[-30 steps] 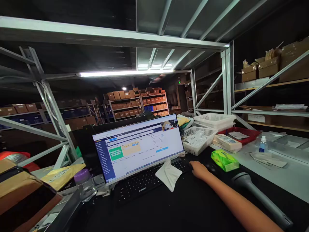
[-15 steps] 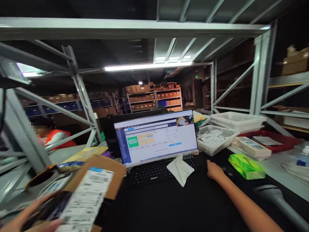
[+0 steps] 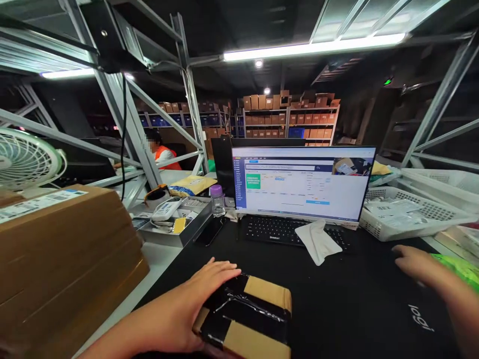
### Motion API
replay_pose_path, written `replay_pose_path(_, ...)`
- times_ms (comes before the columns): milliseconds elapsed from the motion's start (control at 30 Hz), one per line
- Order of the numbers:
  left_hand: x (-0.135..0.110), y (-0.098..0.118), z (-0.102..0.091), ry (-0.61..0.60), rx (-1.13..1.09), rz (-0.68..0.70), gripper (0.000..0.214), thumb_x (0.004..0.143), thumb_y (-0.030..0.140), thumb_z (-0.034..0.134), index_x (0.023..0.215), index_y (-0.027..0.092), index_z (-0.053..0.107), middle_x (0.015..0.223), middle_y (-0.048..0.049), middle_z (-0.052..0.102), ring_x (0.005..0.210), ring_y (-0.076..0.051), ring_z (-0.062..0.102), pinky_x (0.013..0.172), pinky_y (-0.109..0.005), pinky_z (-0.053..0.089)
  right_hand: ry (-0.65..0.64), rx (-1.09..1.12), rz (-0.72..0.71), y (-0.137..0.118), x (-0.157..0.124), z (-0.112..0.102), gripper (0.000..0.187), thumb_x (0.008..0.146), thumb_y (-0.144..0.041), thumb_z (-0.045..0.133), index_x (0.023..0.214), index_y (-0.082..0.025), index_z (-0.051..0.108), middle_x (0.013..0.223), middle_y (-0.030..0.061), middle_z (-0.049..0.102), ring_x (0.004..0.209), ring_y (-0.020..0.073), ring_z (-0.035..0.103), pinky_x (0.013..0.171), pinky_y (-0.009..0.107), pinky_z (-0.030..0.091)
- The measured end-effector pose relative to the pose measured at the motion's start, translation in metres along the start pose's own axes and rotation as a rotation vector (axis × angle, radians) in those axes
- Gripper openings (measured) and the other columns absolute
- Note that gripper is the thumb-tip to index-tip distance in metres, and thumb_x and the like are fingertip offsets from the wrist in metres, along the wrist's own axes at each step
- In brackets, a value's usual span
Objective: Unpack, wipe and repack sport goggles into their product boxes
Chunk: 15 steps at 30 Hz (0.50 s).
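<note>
My left hand (image 3: 187, 304) grips the left side of a small cardboard box (image 3: 258, 341) bound with bands of shiny black tape. It is low over the black desk mat (image 3: 348, 309), and I cannot tell if it rests there. Its thumb side is partly hidden. At the right, my blurred right hand (image 3: 422, 267) is low over the mat, beside a bright green packet (image 3: 458, 269). Whether anything is under its fingers I cannot make out. A crumpled white tissue (image 3: 318, 242) lies across the black keyboard (image 3: 275, 230), below a lit monitor (image 3: 299, 189).
Large brown cartons (image 3: 67, 264) crowd the left, with a fan (image 3: 26, 159) behind. A grey tray of small items (image 3: 179, 232), a phone (image 3: 211, 231) and a purple-capped jar (image 3: 217, 200) stand near the monitor. White baskets (image 3: 411, 227) fill the right. A person in orange (image 3: 164, 155) sits beyond.
My view has swung left, bringing the fan and cartons in. The box in my left hand has moved towards the mat's middle; its taped face shows where a white label showed before.
</note>
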<state>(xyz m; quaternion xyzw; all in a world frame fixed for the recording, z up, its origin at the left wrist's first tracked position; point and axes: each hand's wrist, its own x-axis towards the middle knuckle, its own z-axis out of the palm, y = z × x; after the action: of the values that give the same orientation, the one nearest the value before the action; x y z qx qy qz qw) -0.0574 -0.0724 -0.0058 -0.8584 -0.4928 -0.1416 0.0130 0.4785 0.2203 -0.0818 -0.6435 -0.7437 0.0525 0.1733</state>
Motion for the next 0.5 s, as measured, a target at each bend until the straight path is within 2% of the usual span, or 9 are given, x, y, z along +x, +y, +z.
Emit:
replay_pose_path(67,-0.011,0.000,0.020,0.095,0.100,-0.045,0.105,0.054,0.035,0.092,0.147,0.027,0.043,0.146,-0.0149,0.056,0.134,-0.035,0.054,0.103,-0.055,0.051,-0.011,0.070,-0.028,-0.018,-0.013,-0.017,0.027,0.083,-0.015,0.057,0.100,-0.009,0.077,0.112,0.0273,0.074,0.098,0.0354,0.072,0.085,0.043,0.052)
replay_pose_path(133,-0.025,0.002,0.044,0.242,0.207,-0.077,0.101,0.047,0.044,0.096,0.137,0.023,0.054,0.140,-0.0169,0.060,0.127,-0.037,0.059,0.101,-0.055,0.054,-0.028,0.197,-0.052,-0.049,-0.031,-0.028,0.039,0.090,-0.035,0.054,0.114,-0.011,0.072,0.115,0.0238,0.073,0.102,0.0345,0.070,0.087,0.043,0.052)
replay_pose_path(200,-0.038,0.005,0.067,0.409,0.279,-0.057,0.082,0.057,0.049,0.092,0.128,0.021,0.061,0.124,-0.0138,0.068,0.114,-0.031,0.066,0.098,-0.044,0.057,-0.125,0.319,-0.091,-0.091,-0.053,-0.033,0.051,0.090,-0.048,0.049,0.124,-0.014,0.066,0.096,0.0187,0.077,0.080,0.0297,0.071,0.073,0.042,0.056)
replay_pose_path(267,-0.048,0.006,0.085,0.533,0.307,-0.028,0.067,0.071,0.054,0.083,0.124,0.018,0.063,0.113,-0.0111,0.071,0.106,-0.026,0.068,0.098,-0.037,0.056,-0.255,0.410,-0.152,-0.138,-0.073,-0.033,0.060,0.089,-0.058,0.047,0.130,-0.017,0.062,0.083,0.0119,0.075,0.063,0.0248,0.066,0.057,0.037,0.054)
replay_pose_path(300,-0.052,0.007,0.092,0.573,0.308,-0.024,0.064,0.075,0.055,0.080,0.124,0.018,0.063,0.111,-0.0108,0.072,0.105,-0.025,0.068,0.099,-0.035,0.054,-0.323,0.429,-0.204,-0.162,-0.082,-0.032,0.060,0.089,-0.059,0.048,0.129,-0.017,0.061,0.082,0.0095,0.074,0.062,0.0232,0.065,0.055,0.034,0.053)
replay_pose_path(400,-0.057,0.011,0.106,0.648,0.275,-0.058,0.058,0.080,0.055,0.075,0.122,0.016,0.063,0.110,-0.0110,0.072,0.105,-0.024,0.068,0.099,-0.035,0.053,-0.502,0.431,-0.410,-0.235,-0.102,-0.033,0.045,0.098,-0.049,0.046,0.126,-0.019,0.062,0.084,0.0045,0.072,0.070,0.0185,0.067,0.065,0.029,0.054)
replay_pose_path(500,-0.056,0.017,0.113,0.755,0.180,-0.137,0.047,0.084,0.051,0.072,0.114,0.016,0.063,0.104,-0.0108,0.072,0.098,-0.024,0.070,0.091,-0.035,0.057,-0.614,0.365,-0.639,-0.304,-0.114,-0.039,0.031,0.102,-0.037,0.044,0.109,-0.020,0.069,0.083,0.0029,0.073,0.071,0.0166,0.069,0.063,0.024,0.051)
